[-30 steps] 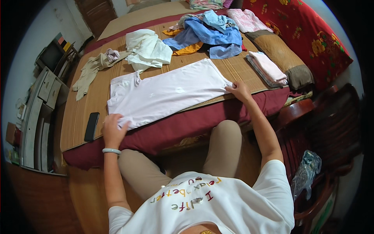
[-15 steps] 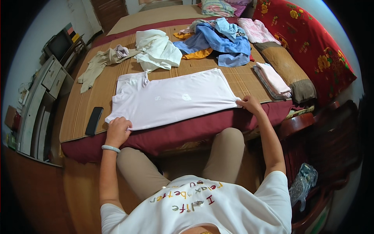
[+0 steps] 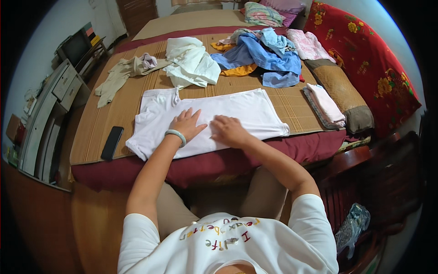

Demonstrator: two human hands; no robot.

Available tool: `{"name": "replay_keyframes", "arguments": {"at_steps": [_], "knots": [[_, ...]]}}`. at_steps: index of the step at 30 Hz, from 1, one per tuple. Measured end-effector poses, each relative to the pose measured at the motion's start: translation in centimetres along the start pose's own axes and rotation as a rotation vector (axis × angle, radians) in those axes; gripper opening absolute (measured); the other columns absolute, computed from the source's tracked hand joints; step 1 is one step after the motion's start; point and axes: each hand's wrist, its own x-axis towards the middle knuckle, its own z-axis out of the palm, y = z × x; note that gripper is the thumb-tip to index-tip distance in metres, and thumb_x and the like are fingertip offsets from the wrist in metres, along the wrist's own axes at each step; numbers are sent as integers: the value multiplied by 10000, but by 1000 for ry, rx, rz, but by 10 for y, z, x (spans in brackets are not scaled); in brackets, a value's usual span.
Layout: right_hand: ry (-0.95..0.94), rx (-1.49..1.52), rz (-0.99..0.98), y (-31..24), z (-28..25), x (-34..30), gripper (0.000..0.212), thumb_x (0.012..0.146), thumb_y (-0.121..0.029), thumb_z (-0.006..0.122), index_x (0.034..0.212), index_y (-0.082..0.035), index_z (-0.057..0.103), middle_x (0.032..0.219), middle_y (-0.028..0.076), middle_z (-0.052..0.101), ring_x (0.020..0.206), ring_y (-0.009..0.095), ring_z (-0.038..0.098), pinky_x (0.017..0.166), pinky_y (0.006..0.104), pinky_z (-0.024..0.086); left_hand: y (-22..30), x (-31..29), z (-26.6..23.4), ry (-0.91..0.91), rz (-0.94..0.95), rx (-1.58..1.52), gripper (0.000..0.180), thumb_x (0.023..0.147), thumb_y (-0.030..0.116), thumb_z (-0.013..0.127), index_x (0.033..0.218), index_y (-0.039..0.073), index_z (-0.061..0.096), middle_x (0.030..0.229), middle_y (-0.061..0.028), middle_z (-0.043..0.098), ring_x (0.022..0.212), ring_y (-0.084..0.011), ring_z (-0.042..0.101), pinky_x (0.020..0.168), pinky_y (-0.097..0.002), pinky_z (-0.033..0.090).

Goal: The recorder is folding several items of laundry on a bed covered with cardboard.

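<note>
A white T-shirt (image 3: pixel 255 114) lies spread sideways along the near edge of the bed, its sleeves toward the left and its hem toward the right. My left hand (image 3: pixel 187 124) rests flat on the middle of it with the fingers spread; a pale bangle (image 3: pixel 177 135) circles that wrist. Just to the right, my right hand (image 3: pixel 227 130) lies on the same cloth, fingers stretched out and slightly blurred. Neither hand grips the fabric. Both hands and forearms cover part of the shirt's front.
Left of the shirt lies a black phone (image 3: pixel 112 143) on the bamboo mat (image 3: pixel 91 132). Beyond are beige clothing (image 3: pixel 119 77), a white garment (image 3: pixel 191 64) and a blue and orange clothes heap (image 3: pixel 260 52). Folded clothes (image 3: pixel 324 105) lie beside a brown pillow (image 3: pixel 340 84). A dark chair (image 3: pixel 365 178) stands right.
Both hands have let go of the shirt's near corners and moved inward onto its middle, now flat on the cloth. The view has shifted slightly.
</note>
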Motion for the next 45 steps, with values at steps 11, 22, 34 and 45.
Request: {"name": "replay_keyframes", "arguments": {"at_steps": [11, 22, 34, 45], "knots": [[23, -235, 708, 184, -44, -17, 702, 951, -558, 441, 1506, -135, 366, 1568, 167, 316, 1468, 295, 267, 1182, 546, 151, -29, 35, 8, 48, -371, 86, 817, 927, 701, 374, 1571, 227, 209, 1651, -64, 117, 1520, -295, 78, 1179, -604, 87], [451, -231, 769, 232, -36, 18, 355, 920, -305, 597, 1237, -147, 607, 1112, 156, 672, 1061, 359, 617, 888, 540, 445, -26, 37, 17, 173, -350, 144, 723, 967, 619, 377, 1554, 210, 275, 1638, -67, 182, 1504, -296, 160, 1190, -553, 122], [668, -91, 451, 261, -24, 37, 123, 858, -200, 657, 914, -92, 672, 886, 151, 679, 865, 354, 653, 778, 426, 510, -84, 62, 13, 531, -271, -134, 484, 899, 267, 641, 1368, 197, 540, 1495, -62, 410, 1390, -303, 345, 1125, -509, 288], [686, 218, 569, 247, -29, 64, 181, 919, -190, 622, 1015, -36, 609, 943, 202, 684, 881, 367, 657, 780, 410, 508, -109, 101, -57, 160, 218, 223, 131, 744, 202, 730, 826, 146, 646, 1155, -58, 643, 1298, -332, 459, 1055, -467, 362]]}}
